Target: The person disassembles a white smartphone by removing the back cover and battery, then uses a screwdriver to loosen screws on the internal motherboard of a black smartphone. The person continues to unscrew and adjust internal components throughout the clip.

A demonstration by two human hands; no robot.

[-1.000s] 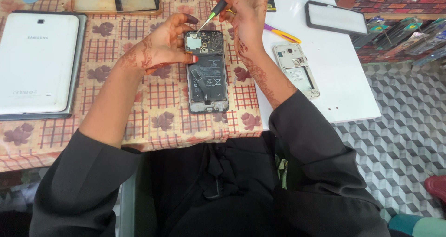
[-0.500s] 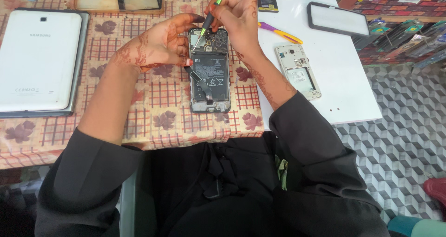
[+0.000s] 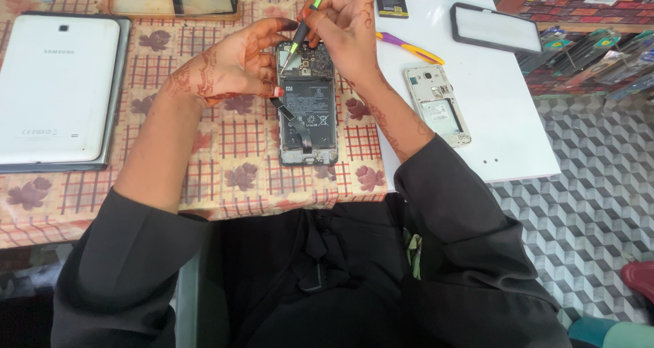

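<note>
Screwdriver [image 3: 304, 22], green-handled with a dark shaft, is pinched between thumb and fingertips of the right hand [image 3: 347, 31]; it slants from upper right down to lower left, tip meeting the top left corner of the opened phone [image 3: 306, 102]. Phone lies back-off on the checked tablecloth [image 3: 225, 150], long axis running straight away from the body, battery showing mid-frame, circuit board at the far end. Work point sits directly under the grip, so the phone stretches from the tool tip toward the person.

Left hand [image 3: 235, 65] curls against the phone's left edge near that same corner, fingers closed onto the frame, bracing it. Both hands crowd the far end; right is the one over the board.

Loose dark strip lies across the battery's lower left, tilted.

Nearby: white tablet [image 3: 54, 89] face down well to the left; a second back-off phone [image 3: 439, 106] on the white board [image 3: 504, 116] to the right; a purple and yellow tool [image 3: 409, 48] just beyond.
</note>
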